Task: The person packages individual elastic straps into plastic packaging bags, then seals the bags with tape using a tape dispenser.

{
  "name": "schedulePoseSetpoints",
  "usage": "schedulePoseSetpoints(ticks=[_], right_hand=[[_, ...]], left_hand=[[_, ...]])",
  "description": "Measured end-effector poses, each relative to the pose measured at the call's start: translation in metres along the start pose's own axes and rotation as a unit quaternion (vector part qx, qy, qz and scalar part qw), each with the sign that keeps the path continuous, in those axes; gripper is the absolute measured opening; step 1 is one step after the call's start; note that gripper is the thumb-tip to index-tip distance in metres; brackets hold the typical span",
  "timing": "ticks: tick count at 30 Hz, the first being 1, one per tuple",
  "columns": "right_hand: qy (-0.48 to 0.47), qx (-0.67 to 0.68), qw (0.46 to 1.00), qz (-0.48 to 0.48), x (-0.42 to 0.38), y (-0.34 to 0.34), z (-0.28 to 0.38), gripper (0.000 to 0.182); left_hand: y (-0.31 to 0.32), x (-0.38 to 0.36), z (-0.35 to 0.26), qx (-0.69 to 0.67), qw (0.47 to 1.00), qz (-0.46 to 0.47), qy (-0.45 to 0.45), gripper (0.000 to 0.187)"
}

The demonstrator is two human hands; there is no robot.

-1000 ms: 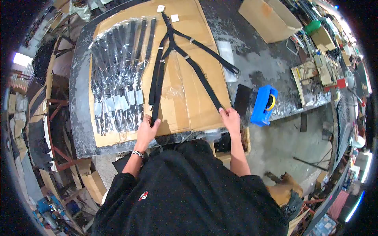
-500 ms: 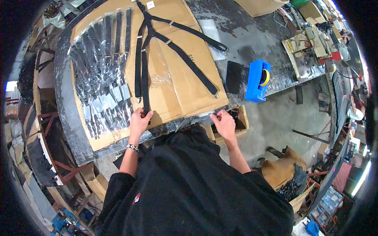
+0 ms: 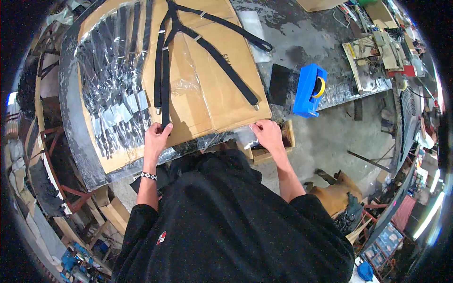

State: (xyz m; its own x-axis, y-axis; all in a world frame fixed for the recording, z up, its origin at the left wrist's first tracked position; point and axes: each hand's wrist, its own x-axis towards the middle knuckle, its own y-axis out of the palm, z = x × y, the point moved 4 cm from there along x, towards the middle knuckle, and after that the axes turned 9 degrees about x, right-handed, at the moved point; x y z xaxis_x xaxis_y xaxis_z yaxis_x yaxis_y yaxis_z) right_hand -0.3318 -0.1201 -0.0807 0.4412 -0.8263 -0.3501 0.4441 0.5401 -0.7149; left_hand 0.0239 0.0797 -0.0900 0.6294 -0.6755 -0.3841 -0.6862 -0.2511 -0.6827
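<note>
**Black suspenders (image 3: 175,22) spread on cardboard (image 3: 205,89)**

From the head view, the left hand (image 3: 155,141) pinches one strap's lower end at the cardboard's near edge; the right hand (image 3: 270,137), thumb to finger, pinches clear plastic (image 3: 243,137). A blue tape dispenser (image 3: 305,92) stands beyond.

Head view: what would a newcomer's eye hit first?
Probably the bright blue tape dispenser near the table's edge, right of the cardboard sheet. Then the black suspenders fanned out on that sheet, one strap held in the left hand. Left of them, plastic-wrapped dark straps lie glinting in a row.
</note>
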Motion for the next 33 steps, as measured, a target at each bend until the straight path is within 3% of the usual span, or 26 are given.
schedulePoseSetpoints(ticks=[2, 5, 6, 9, 11, 14, 15, 16, 17, 20, 22, 25, 26, 28, 29, 31, 32, 33], right_hand=[[-0.029, 0.016, 0.999, -0.011, 0.004, 0.000, -0.001, 0.031], [0.074, 0.179, 0.980, 0.053, 0.011, 0.017, -0.029, 0.027], [0.139, 0.276, 0.949, 0.064, 0.002, 0.004, -0.004, 0.023], [0.188, 0.388, 0.901, 0.043, -0.011, -0.022, 0.025, 0.021], [0.147, 0.378, 0.914, 0.013, -0.014, -0.051, 0.057, 0.023], [0.033, 0.366, 0.926, -0.083, -0.030, -0.125, 0.137, 0.022], [-0.212, 0.424, 0.876, -0.089, -0.046, -0.155, 0.169, 0.023], [-0.172, 0.385, 0.880, -0.217, -0.055, -0.187, 0.165, 0.024], [-0.302, 0.313, 0.855, -0.281, -0.075, -0.221, 0.180, 0.028], [-0.563, 0.459, 0.655, -0.207, -0.151, -0.297, 0.192, 0.048], [-0.651, 0.501, 0.565, -0.075, -0.179, -0.306, 0.248, 0.037], [-0.697, 0.376, 0.571, -0.216, -0.180, -0.266, 0.326, 0.027], [-0.690, 0.191, 0.588, -0.377, -0.167, -0.242, 0.344, 0.027], [-0.539, 0.172, 0.716, -0.409, -0.138, -0.208, 0.334, 0.027], [-0.527, 0.178, 0.766, -0.323, -0.118, -0.181, 0.349, 0.019], [-0.467, 0.179, 0.852, -0.157, -0.078, -0.125, 0.378, 0.011], [-0.417, 0.134, 0.888, -0.140, -0.065, -0.096, 0.379, 0.016], [-0.419, 0.191, 0.881, -0.110, -0.057, -0.071, 0.379, 0.019]], left_hand=[[-0.004, -0.002, -0.002, -0.042, 0.998, 0.035, -0.025, 0.034], [0.004, 0.001, 0.012, -0.219, 0.974, 0.051, -0.037, 0.031], [0.001, 0.002, 0.012, -0.223, 0.970, 0.083, -0.048, 0.041], [-0.006, -0.001, 0.007, -0.219, 0.970, 0.103, -0.009, 0.047], [-0.010, 0.003, 0.008, -0.211, 0.969, 0.131, 0.006, 0.055], [-0.015, 0.003, 0.002, -0.202, 0.965, 0.167, 0.012, 0.056], [-0.017, 0.004, 0.001, -0.159, 0.969, 0.184, 0.038, 0.056], [-0.021, 0.008, 0.000, -0.113, 0.972, 0.197, 0.066, 0.055], [-0.028, 0.012, -0.001, -0.065, 0.972, 0.207, 0.095, 0.055], [-0.041, 0.013, -0.007, -0.005, 0.975, 0.174, 0.139, 0.054], [-0.047, 0.015, -0.009, 0.060, 0.973, 0.151, 0.166, 0.053], [-0.068, 0.014, -0.023, 0.036, 0.971, 0.115, 0.204, 0.051], [-0.078, 0.012, -0.031, -0.014, 0.975, 0.110, 0.193, 0.051], [-0.098, 0.001, -0.051, -0.175, 0.959, 0.115, 0.189, 0.052], [-0.108, -0.005, -0.061, -0.256, 0.942, 0.114, 0.186, 0.053], [-0.132, -0.024, -0.085, -0.352, 0.889, 0.108, 0.273, 0.054], [-0.143, -0.034, -0.095, -0.395, 0.856, 0.102, 0.317, 0.055], [-0.150, -0.042, -0.102, -0.383, 0.860, 0.109, 0.320, 0.055]])
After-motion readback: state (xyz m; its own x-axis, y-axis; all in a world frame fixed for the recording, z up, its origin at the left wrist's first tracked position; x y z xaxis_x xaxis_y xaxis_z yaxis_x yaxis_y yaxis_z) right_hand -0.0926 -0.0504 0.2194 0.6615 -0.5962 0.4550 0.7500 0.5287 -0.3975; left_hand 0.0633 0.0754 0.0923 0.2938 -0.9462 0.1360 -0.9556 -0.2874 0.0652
